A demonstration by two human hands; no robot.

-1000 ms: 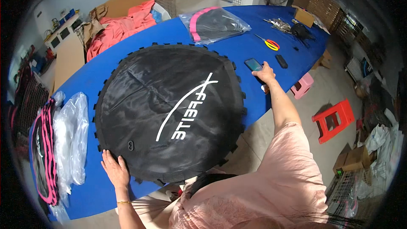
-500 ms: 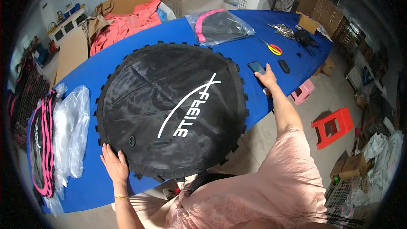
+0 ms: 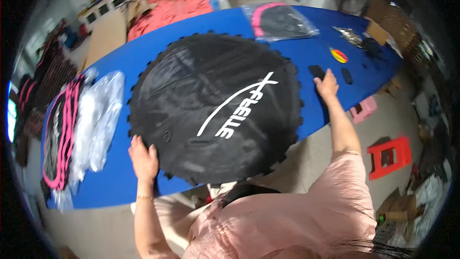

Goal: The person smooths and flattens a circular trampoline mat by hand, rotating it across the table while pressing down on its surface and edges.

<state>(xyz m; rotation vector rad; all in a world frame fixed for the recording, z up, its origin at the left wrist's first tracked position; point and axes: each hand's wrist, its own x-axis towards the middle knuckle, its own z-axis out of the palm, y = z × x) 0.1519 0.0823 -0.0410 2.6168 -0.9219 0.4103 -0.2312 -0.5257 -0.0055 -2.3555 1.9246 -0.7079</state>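
Note:
A large round black mat (image 3: 206, 115) with a tabbed edge and white lettering lies flat on a blue-covered table (image 3: 115, 182). My left hand (image 3: 143, 160) rests at the mat's near left edge, fingers stretched out, with no object in its grasp. Beyond the mat's right side, my right hand (image 3: 327, 87) has thumb and fingers at the near corner of a dark phone (image 3: 316, 71), which lies on the table. A small black object (image 3: 347, 76) is just right of this hand. Blur hides the exact finger contact.
Clear plastic bags (image 3: 98, 120) and pink-edged black pieces (image 3: 62, 134) lie at left. A bagged pink-and-black piece (image 3: 282, 21) is at the back. Red-yellow-handled scissors (image 3: 339, 56) and metal parts (image 3: 349, 36) are at right. A red stool (image 3: 389, 157) stands on the floor.
The view has shifted, so the table and mat appear further right and higher. The phone's lit screen now looks dark. Both hands keep their places by the mat and phone.

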